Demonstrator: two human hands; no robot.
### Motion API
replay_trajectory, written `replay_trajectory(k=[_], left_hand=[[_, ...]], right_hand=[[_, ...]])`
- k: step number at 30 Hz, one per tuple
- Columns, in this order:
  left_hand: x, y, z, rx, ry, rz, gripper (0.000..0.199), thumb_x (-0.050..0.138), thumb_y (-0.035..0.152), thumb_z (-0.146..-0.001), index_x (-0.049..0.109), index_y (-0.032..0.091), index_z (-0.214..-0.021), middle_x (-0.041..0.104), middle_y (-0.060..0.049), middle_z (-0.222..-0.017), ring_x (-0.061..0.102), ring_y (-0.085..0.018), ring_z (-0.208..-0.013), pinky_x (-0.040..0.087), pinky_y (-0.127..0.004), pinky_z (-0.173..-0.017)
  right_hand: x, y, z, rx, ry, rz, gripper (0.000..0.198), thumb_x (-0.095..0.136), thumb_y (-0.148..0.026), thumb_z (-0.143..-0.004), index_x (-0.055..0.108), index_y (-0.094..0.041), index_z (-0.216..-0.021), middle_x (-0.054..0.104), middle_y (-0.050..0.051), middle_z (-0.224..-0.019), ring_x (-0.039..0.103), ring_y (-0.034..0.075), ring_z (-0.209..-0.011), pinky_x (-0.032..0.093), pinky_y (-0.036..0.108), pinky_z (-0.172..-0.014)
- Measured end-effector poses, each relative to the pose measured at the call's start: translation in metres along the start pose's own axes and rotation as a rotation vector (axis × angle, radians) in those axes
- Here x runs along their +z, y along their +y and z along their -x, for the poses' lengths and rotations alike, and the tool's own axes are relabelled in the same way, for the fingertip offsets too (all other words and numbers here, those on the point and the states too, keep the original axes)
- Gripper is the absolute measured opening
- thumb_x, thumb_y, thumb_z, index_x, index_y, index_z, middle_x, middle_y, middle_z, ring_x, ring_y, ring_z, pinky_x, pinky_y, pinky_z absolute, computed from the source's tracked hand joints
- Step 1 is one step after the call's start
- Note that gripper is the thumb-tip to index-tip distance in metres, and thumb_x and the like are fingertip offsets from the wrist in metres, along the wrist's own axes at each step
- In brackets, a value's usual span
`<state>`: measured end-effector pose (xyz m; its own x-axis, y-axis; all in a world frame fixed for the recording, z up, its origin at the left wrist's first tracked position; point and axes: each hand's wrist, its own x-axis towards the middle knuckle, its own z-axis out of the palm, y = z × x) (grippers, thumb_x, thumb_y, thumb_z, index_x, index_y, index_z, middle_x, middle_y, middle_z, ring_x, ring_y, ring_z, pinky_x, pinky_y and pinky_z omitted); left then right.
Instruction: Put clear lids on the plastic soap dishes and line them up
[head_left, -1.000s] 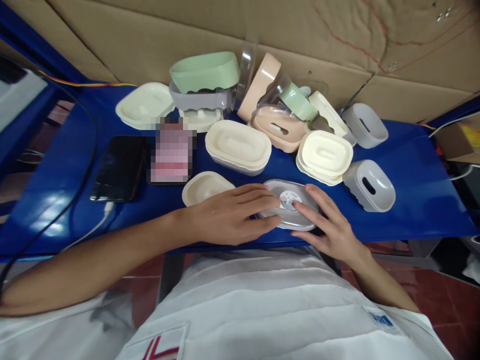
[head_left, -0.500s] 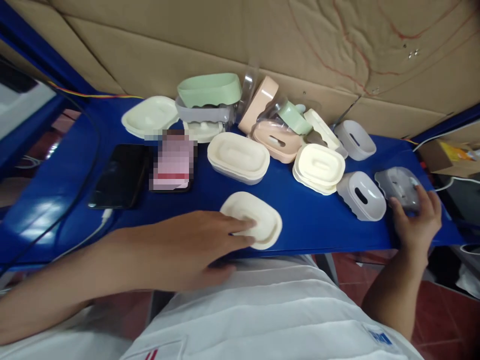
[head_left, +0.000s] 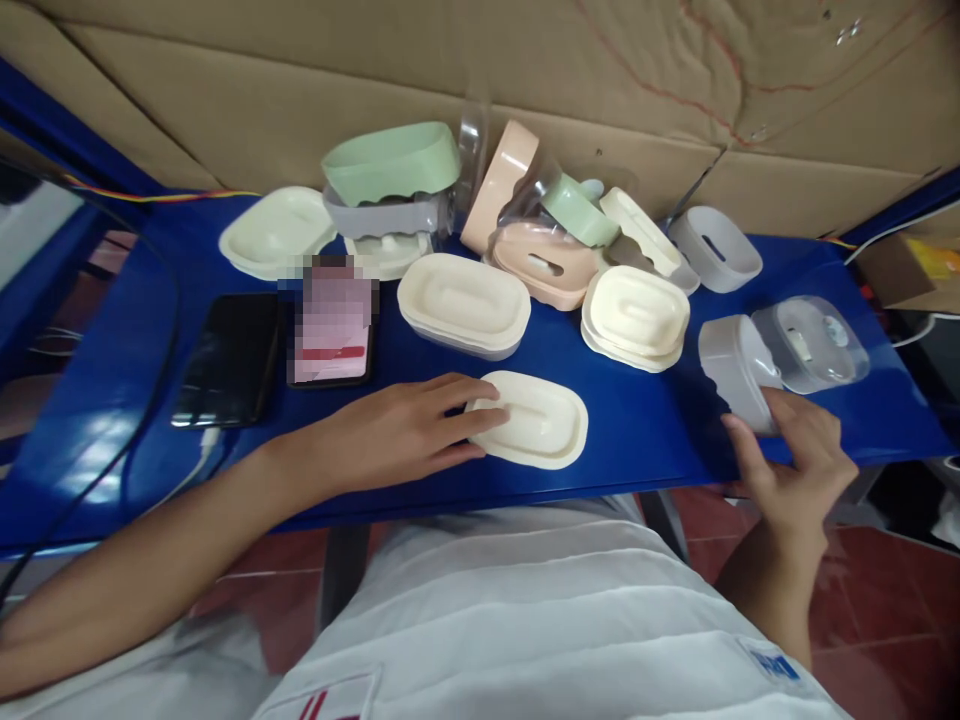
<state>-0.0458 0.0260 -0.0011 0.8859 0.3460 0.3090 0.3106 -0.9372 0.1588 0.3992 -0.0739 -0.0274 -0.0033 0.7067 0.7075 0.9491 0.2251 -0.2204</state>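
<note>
My left hand (head_left: 397, 430) lies flat with fingers spread, its fingertips on the left part of a cream oval lid (head_left: 551, 425) near the table's front edge. At the right, my right hand (head_left: 802, 460) has thumb and fingers round the near end of a light grey plastic box (head_left: 727, 360). That box appears tilted. Right behind it sits a clear-grey plastic container (head_left: 817, 345) with small pieces inside. A stack of cream lids (head_left: 637, 310) lies between the hands, farther back. Another cream lid (head_left: 465, 295) rests on a similar piece behind my left fingers.
Two phones, one black (head_left: 225, 360) with a white cable and one with a pink screen (head_left: 330, 340), lie at left. Along the cardboard wall stand a green tray (head_left: 394, 165), peach boxes (head_left: 544, 262) and a grey slotted box (head_left: 712, 250). The blue table (head_left: 637, 430) ends just before my body.
My right hand has let go of the clear container and moved left to take hold of the grey box. The cream lid under my left fingertips has turned slightly. The view has shifted.
</note>
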Motion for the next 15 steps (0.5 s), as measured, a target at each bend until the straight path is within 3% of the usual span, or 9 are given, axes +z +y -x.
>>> replay_trajectory(k=[2,5,7,10,15], left_hand=[[0.005,0.002,0.000,0.041,0.045,-0.007,0.037,0.065,0.025,-0.107,0.063,0.019,-0.144,0.071,-0.015,-0.140,0.076,-0.026,-0.115,0.066,-0.037,-0.096],[0.011,0.007,-0.002,0.074,0.112,-0.043,0.052,0.068,0.012,-0.102,0.060,0.026,-0.151,0.067,-0.015,-0.148,0.073,-0.029,-0.126,0.062,-0.042,-0.106],[0.015,0.007,-0.004,0.102,0.170,-0.087,0.060,0.070,0.005,-0.099,0.060,0.029,-0.153,0.066,-0.015,-0.149,0.067,-0.031,-0.136,0.057,-0.046,-0.115],[0.022,0.004,-0.005,0.146,0.193,-0.095,0.055,0.070,0.007,-0.100,0.060,0.026,-0.151,0.067,-0.015,-0.148,0.063,-0.029,-0.143,0.053,-0.047,-0.120],[0.024,-0.002,-0.004,0.057,0.172,-0.040,0.048,0.075,0.031,-0.102,0.060,0.021,-0.146,0.065,-0.019,-0.150,0.065,-0.030,-0.139,0.060,-0.046,-0.113]], right_hand=[[0.003,-0.027,-0.006,-0.059,-0.065,-0.131,0.053,0.088,-0.032,-0.086,0.075,-0.040,-0.137,0.083,0.008,-0.112,0.079,0.041,-0.102,0.058,0.058,-0.092],[0.020,-0.071,-0.021,-0.313,-0.364,-0.311,0.051,0.083,-0.026,-0.093,0.070,-0.033,-0.142,0.082,0.008,-0.121,0.077,0.034,-0.112,0.056,0.054,-0.102],[0.034,-0.094,-0.030,-0.460,-0.472,-0.358,0.046,0.078,-0.026,-0.099,0.067,-0.027,-0.144,0.080,0.009,-0.126,0.075,0.030,-0.119,0.053,0.050,-0.109],[0.049,-0.114,-0.037,-0.562,-0.523,-0.350,0.039,0.072,-0.032,-0.104,0.068,-0.021,-0.142,0.075,0.013,-0.138,0.068,0.029,-0.134,0.047,0.050,-0.118],[0.052,-0.126,-0.038,-0.608,-0.563,-0.317,0.035,0.065,-0.032,-0.109,0.068,-0.021,-0.141,0.069,0.012,-0.151,0.060,0.028,-0.146,0.035,0.056,-0.129]])
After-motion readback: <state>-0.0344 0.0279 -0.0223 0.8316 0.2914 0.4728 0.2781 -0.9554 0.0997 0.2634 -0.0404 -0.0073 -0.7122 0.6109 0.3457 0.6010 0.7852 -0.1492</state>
